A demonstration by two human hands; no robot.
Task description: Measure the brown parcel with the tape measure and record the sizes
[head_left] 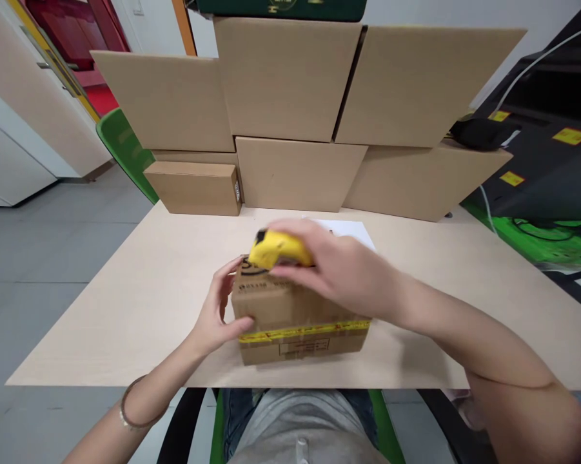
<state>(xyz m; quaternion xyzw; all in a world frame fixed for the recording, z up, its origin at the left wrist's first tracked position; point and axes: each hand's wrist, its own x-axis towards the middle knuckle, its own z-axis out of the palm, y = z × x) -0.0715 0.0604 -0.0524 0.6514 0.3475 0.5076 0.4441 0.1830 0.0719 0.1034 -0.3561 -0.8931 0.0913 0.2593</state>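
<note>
A small cardboard box [297, 325] with a strip of yellow tape across its front sits on the light wooden table [140, 303], close to the near edge. My left hand [217, 309] grips the box's left side, fingers curled round the corner. My right hand [338, 267] is over the box top, closed on a yellow tool [275, 250], its tip at the far left of the top. The tool is blurred, so I cannot tell exactly what it is.
Several larger cardboard boxes [290, 84] are stacked along the table's far edge, with a smaller one [193, 187] at the left. A white sheet of paper [351, 229] lies behind the box. A green chair [126, 151] stands at back left, black equipment [551, 148] at right.
</note>
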